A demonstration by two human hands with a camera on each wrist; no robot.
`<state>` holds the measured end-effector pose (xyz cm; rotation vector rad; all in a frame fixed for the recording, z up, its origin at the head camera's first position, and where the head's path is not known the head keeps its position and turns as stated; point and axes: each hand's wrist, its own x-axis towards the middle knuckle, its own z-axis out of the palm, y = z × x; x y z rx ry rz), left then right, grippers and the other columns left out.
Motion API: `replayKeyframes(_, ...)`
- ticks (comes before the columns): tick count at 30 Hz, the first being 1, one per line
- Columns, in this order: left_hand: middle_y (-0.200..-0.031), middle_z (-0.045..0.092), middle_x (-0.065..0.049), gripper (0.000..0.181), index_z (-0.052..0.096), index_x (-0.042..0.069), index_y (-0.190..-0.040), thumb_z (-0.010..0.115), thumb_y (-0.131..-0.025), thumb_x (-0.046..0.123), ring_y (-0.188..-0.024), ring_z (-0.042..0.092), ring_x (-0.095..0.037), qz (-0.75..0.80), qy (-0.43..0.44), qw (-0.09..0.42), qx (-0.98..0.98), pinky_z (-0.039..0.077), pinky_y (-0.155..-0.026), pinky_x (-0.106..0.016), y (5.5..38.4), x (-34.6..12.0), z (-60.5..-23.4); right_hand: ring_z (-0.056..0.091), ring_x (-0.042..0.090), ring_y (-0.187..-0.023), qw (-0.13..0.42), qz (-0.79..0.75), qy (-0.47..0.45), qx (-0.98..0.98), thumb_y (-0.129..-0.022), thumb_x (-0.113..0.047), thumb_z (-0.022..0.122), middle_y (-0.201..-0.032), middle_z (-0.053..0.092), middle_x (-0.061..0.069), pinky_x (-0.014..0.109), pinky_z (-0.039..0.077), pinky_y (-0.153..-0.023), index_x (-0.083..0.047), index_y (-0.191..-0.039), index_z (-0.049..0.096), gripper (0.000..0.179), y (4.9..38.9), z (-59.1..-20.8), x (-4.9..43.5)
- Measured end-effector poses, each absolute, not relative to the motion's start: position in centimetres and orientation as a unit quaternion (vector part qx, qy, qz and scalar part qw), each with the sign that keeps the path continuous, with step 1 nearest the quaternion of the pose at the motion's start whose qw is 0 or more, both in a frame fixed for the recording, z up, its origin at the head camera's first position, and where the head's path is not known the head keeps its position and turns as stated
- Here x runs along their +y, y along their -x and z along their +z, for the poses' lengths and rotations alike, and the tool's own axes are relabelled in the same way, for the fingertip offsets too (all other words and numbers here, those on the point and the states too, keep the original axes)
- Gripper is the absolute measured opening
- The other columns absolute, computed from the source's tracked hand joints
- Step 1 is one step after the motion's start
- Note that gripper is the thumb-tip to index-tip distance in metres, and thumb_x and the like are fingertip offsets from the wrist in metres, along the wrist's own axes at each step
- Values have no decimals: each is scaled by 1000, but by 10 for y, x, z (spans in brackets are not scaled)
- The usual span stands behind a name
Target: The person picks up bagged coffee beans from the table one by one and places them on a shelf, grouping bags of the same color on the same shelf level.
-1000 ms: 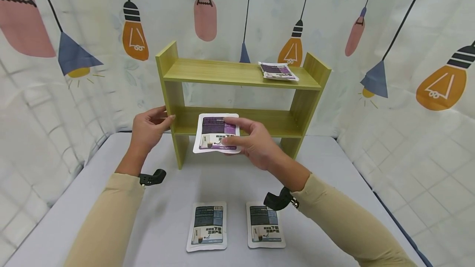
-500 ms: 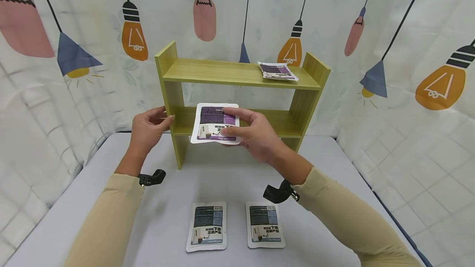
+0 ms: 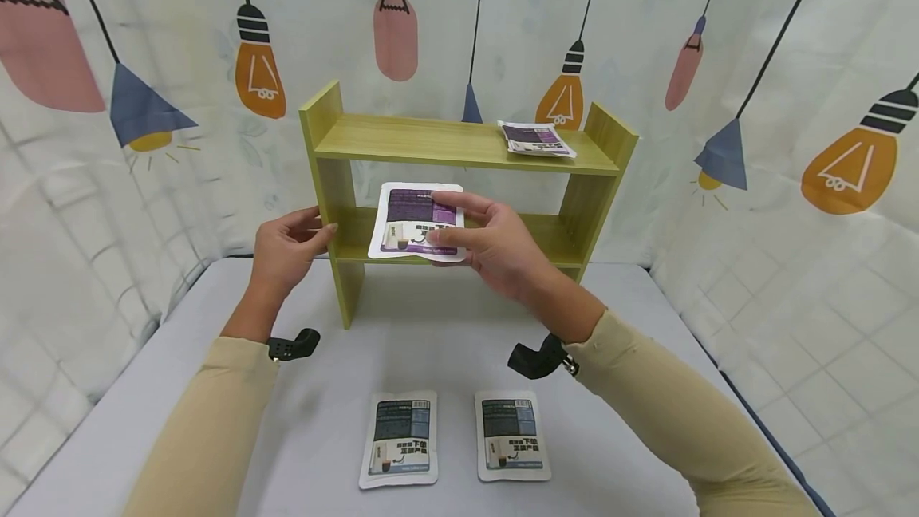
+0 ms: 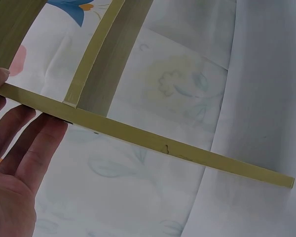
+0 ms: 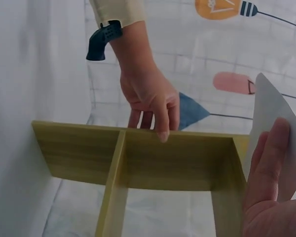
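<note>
My right hand [image 3: 495,250] pinches a white-edged purple packet [image 3: 405,222] by its right side, thumb on the printed face. The packet hangs in front of the middle board of a yellow-green wooden shelf [image 3: 445,138]. With thumb on one face and fingers on the other, my left hand [image 4: 19,153] grips the shelf's left side panel [image 4: 138,138]. That same left hand [image 5: 150,94] shows in the right wrist view, where the packet's plain back [image 5: 276,123] faces the camera. Several purple packets [image 3: 537,139] lie stacked at the right of the top board.
Two blue-grey packets, one on the left [image 3: 399,439] and one on the right [image 3: 512,436], lie flat on the white table [image 3: 309,437] near its front. A lamp-patterned curtain [image 3: 459,38] hangs behind and beside the shelf.
My right hand has raised the purple packet from below the middle board to in front of the gap above it. The left hand has stayed on the side panel.
</note>
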<state>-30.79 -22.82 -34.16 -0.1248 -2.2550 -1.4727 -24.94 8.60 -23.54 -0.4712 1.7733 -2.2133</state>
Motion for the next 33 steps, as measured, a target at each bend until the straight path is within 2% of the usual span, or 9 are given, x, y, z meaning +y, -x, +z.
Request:
replayKeyframes(7,-125,71,-19,58,61,15,-144,72,-94,43,-87,66,9,-529,47,226,-817,58,-75,-12,308,-228,-343,69,27,-110,131,-765,155,612,-88,12,71,-138,59,11,33,64,-84,-12,-139,65,57,253,-227,84)
replayKeyframes(26,-126,72,-15,58,61,18,-144,72,-94,45,-90,67,6,-518,35,219,-826,56,-76,-10,307,-227,-340,69,25,-107,112,-773,158,604,-90,8,72,-141,57,8,26,63,-79,-14,-138,67,53,262,-214,76)
replayKeyframes(33,-128,72,-13,59,60,19,-145,71,-94,47,-95,68,0,-511,29,218,-831,56,-77,-11,306,-227,-340,68,24,-105,106,-774,142,607,-89,6,74,-137,60,9,23,62,-76,-16,-133,70,49,267,-209,74)
